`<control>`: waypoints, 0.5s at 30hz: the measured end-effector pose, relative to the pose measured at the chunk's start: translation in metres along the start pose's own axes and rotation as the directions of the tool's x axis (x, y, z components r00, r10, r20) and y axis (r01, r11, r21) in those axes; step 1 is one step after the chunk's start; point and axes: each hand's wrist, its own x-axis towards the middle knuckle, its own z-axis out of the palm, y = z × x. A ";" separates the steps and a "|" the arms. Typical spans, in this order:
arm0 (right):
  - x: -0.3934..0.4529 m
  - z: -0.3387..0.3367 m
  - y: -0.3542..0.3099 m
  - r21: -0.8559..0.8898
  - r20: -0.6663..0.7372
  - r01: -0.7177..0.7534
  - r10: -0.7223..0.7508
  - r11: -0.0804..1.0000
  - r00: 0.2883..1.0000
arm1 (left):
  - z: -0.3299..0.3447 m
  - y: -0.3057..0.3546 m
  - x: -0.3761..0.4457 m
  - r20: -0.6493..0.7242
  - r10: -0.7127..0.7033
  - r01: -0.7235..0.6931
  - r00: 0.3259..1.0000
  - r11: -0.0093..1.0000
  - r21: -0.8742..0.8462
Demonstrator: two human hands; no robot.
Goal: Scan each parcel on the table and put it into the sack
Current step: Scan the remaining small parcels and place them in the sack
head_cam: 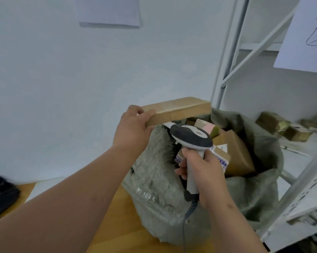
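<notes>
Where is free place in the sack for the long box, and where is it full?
The long box hangs over the sack. The right side of the opening, between the brown parcel and the far wall, looks free. The left side, under the scanner, is crowded with parcels.

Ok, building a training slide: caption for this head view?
Left hand holds a box over the open sack; right hand grips the scanner.
</notes>
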 end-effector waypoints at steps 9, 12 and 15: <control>0.044 -0.048 0.002 0.033 0.030 0.026 -0.027 0.999 0.999 | 0.066 0.043 0.050 0.449 -0.043 -0.121 0.893 0.936 0.330; 0.050 -0.054 0.006 0.028 0.051 0.018 -0.019 0.999 0.999 | 0.086 0.050 0.058 0.623 -0.119 -0.116 0.773 0.939 0.324; 0.052 -0.053 0.008 0.042 0.087 0.003 -0.007 0.999 0.996 | 0.089 0.043 0.058 0.672 -0.105 -0.115 0.734 0.955 0.274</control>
